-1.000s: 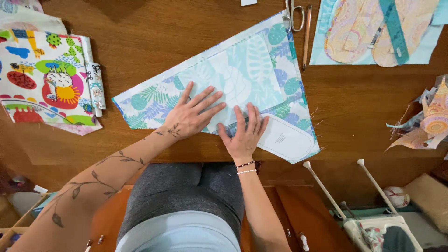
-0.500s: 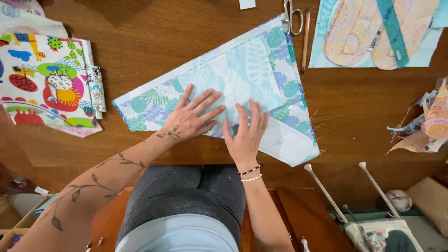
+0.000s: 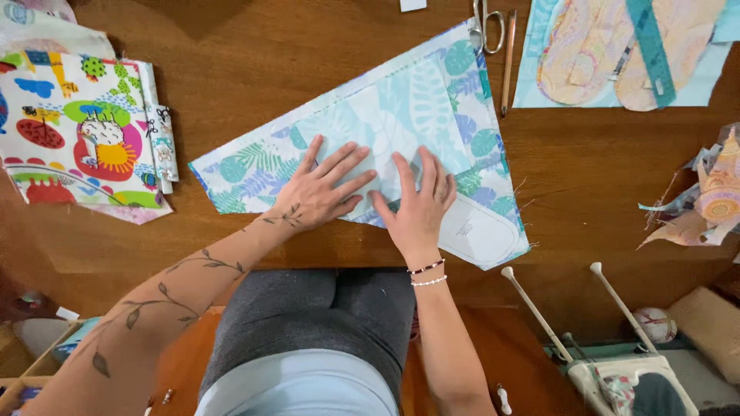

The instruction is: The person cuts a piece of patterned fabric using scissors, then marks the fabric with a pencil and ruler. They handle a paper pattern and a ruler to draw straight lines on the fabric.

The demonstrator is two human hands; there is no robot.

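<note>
- My left hand (image 3: 320,192) lies flat, fingers spread wide, on the leaf-print fabric (image 3: 401,115); it grips nothing.
- My right hand (image 3: 416,204) has slid up the cloth since a second ago and now presses flat just beside the left, fingers wide.
- The fabric lies on the wooden counter (image 3: 254,69), its lower edge at the near rim; its paper pattern piece (image 3: 478,231) shows more fully at the lower right corner.
- Judgement: the fold is being smoothed, not yet fixed.
- Scissors (image 3: 486,23) and a pencil (image 3: 507,62) touch the far corner.
- Cartoon-print fabric (image 3: 77,131) lies well apart, left.
- Scraps (image 3: 709,192) lie right. Nothing blocks my hands.
</note>
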